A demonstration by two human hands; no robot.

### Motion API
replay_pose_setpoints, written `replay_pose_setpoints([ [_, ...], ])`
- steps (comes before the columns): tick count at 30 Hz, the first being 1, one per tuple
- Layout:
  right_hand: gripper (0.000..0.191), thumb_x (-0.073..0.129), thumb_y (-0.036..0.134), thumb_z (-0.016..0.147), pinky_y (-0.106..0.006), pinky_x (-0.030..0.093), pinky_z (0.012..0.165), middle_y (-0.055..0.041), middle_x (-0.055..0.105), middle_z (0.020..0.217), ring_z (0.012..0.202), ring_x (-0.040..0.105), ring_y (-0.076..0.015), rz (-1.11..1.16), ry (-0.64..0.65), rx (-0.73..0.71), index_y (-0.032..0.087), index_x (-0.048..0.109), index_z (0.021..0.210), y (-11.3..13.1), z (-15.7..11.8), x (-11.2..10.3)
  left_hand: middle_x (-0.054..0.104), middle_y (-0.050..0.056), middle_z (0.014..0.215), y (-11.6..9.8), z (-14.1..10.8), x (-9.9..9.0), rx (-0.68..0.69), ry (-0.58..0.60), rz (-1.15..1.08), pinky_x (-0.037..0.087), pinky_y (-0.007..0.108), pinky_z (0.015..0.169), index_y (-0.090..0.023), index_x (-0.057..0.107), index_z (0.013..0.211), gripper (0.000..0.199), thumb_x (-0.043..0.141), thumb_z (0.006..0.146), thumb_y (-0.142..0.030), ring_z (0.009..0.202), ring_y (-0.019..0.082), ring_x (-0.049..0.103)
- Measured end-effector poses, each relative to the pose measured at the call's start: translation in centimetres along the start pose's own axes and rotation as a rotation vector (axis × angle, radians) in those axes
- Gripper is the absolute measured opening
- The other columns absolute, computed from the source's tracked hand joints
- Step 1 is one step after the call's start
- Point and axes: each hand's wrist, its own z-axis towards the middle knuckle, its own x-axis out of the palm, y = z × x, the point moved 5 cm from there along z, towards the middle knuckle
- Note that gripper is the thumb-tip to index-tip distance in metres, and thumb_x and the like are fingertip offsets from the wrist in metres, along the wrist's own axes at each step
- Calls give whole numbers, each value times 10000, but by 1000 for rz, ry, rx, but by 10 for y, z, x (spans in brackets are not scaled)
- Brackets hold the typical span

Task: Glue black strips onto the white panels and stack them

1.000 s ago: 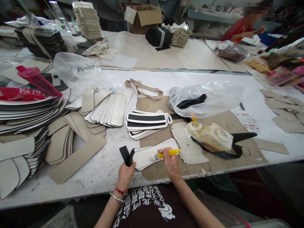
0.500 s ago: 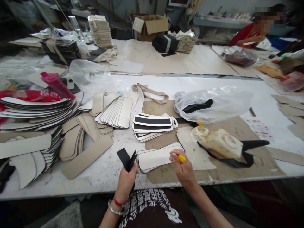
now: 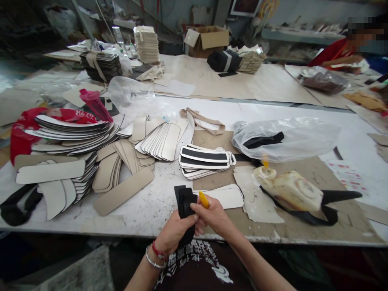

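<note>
Black strips (image 3: pixel 185 198) stand folded in my left hand (image 3: pixel 175 231), its fingers wrapped round them. My right hand (image 3: pixel 212 214) meets it in front of my shirt; it grips a yellow-handled tool (image 3: pixel 204 199), and its thumb and fingers touch the black strips. Just behind my hands lie white rounded pieces (image 3: pixel 226 196), partly covered by them. Beyond these sits a stack of white pieces with black strips on top (image 3: pixel 204 157). To the right is a stained cream container (image 3: pixel 295 190) with a yellow item in its round mouth.
Fanned beige pieces (image 3: pixel 162 141) and curved stacks (image 3: pixel 72 135) fill the left. A clear plastic bag (image 3: pixel 306 135) lies at the right, with black material inside. A cardboard box (image 3: pixel 212 39) and a person in red (image 3: pixel 332 52) are at the back.
My right hand has moved left to the black strips, and both hands are now together. The strips stand more upright. The view has shifted, moving the table contents rightward.
</note>
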Motion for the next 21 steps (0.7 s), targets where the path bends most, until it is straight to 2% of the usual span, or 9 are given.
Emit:
replay_pose_setpoints([
  [4, 224, 494, 408, 765, -217, 338, 363, 81, 433, 422, 347, 465, -110, -56, -28, -25, 215, 425, 675, 1, -4, -7, 632, 96, 671, 2, -1, -5, 14, -34, 1, 424, 262, 571, -71, 615, 788, 322, 583, 704, -381, 580, 149, 560],
  [9, 293, 559, 425, 716, -207, 342, 469, 62, 406, 501, 465, 398, -76, -275, -358, -103, 171, 463, 605, -1, -6, -32, 648, 107, 758, 7, 6, -7, 10, -126, -22, 456, 304, 629, -71, 578, 936, 396, 575, 705, -393, 632, 168, 588],
  [11, 298, 568, 441, 704, -204, 337, 473, 63, 408, 523, 478, 381, -73, -236, -448, -90, 169, 464, 641, -6, -7, -38, 652, 93, 735, 11, 12, -4, -12, -145, 28, 462, 307, 637, -84, 594, 887, 365, 576, 697, -395, 627, 169, 588],
  [15, 318, 615, 441, 662, -197, 354, 463, 75, 422, 543, 473, 406, -75, 27, -582, -64, 191, 431, 734, -8, -7, -54, 656, 76, 710, 22, 19, 4, -30, -119, 197, 458, 298, 644, -105, 627, 774, 285, 569, 688, -371, 642, 179, 590],
  [18, 321, 622, 432, 666, -192, 350, 449, 90, 396, 502, 439, 389, -67, 173, -628, -110, 200, 410, 734, 8, -10, -80, 654, 69, 690, 33, 14, 3, -72, -37, 265, 445, 279, 632, -114, 633, 721, 256, 543, 698, -353, 650, 181, 587],
  [21, 311, 591, 456, 692, -184, 284, 395, 112, 306, 447, 366, 279, -47, 90, -641, -121, 195, 423, 723, 27, -21, -122, 655, 61, 694, 41, 5, -9, -127, -19, 259, 434, 273, 645, -123, 626, 760, 245, 543, 694, -344, 655, 176, 588],
])
